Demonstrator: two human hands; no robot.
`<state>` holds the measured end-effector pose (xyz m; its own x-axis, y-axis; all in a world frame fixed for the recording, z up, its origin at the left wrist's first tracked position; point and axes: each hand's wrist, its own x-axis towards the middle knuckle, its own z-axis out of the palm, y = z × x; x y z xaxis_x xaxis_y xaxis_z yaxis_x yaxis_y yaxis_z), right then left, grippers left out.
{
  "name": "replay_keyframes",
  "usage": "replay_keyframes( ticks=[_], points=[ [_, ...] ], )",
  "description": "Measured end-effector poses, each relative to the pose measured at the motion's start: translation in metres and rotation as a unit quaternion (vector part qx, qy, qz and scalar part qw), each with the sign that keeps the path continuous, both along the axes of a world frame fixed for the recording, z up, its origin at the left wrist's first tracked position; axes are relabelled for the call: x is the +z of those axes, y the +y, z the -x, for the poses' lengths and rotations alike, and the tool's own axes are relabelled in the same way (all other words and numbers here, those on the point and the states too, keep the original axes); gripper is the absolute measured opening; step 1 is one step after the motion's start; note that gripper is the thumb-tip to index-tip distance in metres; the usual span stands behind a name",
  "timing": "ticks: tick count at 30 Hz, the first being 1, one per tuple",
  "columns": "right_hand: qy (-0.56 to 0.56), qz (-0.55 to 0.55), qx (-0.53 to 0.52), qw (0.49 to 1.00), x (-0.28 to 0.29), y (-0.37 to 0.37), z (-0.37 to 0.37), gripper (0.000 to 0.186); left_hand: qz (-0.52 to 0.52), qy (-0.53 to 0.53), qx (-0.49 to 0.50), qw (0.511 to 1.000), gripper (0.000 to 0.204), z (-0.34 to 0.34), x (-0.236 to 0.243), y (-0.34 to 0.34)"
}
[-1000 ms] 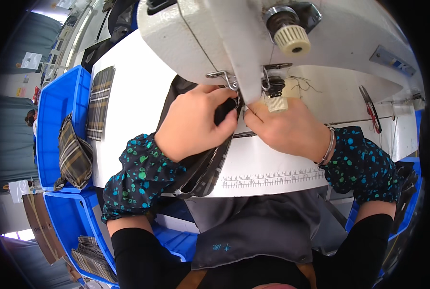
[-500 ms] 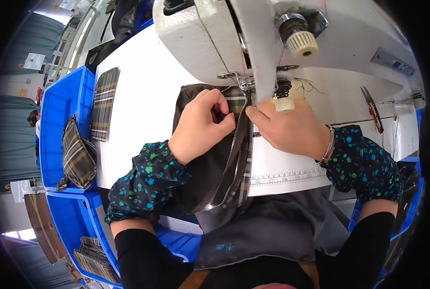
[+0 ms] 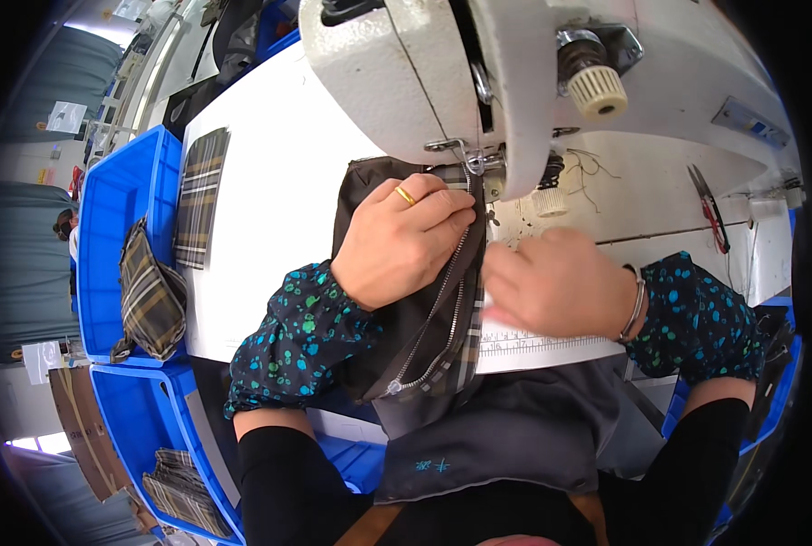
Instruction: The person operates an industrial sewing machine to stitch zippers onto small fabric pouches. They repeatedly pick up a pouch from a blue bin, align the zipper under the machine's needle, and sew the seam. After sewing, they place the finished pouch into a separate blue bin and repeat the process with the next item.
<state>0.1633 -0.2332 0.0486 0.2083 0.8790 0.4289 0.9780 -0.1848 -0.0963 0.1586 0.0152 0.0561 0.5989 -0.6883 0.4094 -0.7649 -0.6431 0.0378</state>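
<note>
My left hand [image 3: 397, 241], with a gold ring, has its fingers bent together gripping a dark zippered fabric piece [image 3: 365, 355] with a plaid panel, just below the needle area of a white sewing machine [image 3: 378, 73]. A metal zipper [image 3: 424, 341] runs down the piece toward the table's front edge. My right hand [image 3: 551, 282], its fingertips smeared by motion, is at the right edge of that piece, below a white knob. Loose threads [image 3: 588, 164] and scissors [image 3: 708, 209] lie on the machine bed to the right.
A plaid panel [image 3: 199, 196] lies on the white table [image 3: 269, 127] at left. Blue bins [image 3: 133, 164] beside it hold plaid pieces [image 3: 151, 291]. Another bin [image 3: 779, 382] sits at lower right. A person [image 3: 65, 227] is partly visible at the far left.
The fabric piece has shifted right and spread out from under my hands. My left hand's fingers have closed over the zipper higher up. My right hand has moved down toward me.
</note>
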Motion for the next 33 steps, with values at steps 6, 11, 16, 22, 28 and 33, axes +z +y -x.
replay_keyframes(
  ticks=[6, 11, 16, 22, 28, 33],
  points=[
    [-0.125, 0.014, 0.005, 0.992, -0.008, 0.0, 0.021, 0.02, 0.023, 0.074, 0.019, 0.997, 0.028, 0.005, 0.008, -0.006],
    [-0.181, -0.019, -0.002, 0.983, -0.012, 0.002, 0.022, 0.018, -0.022, 0.075, 0.059, 0.995, 0.033, 0.019, 0.015, -0.019],
    [-0.126, -0.01, 0.01, 0.992, -0.011, 0.002, 0.023, 0.019, -0.023, 0.083, 0.087, 0.992, 0.036, 0.025, 0.015, -0.023],
    [-0.13, -0.033, -0.019, 0.991, -0.018, 0.003, 0.014, 0.016, -0.01, 0.057, 0.098, 0.994, 0.031, 0.014, 0.011, -0.024],
    [-0.071, 0.046, -0.029, 0.996, -0.011, -0.002, 0.008, 0.022, -0.001, 0.04, 0.104, 0.994, 0.025, 0.003, 0.001, -0.018],
    [-0.079, -0.008, -0.068, 0.994, -0.01, 0.0, 0.002, 0.013, 0.036, 0.116, 0.083, 0.989, 0.028, 0.003, 0.009, -0.009]
  ],
)
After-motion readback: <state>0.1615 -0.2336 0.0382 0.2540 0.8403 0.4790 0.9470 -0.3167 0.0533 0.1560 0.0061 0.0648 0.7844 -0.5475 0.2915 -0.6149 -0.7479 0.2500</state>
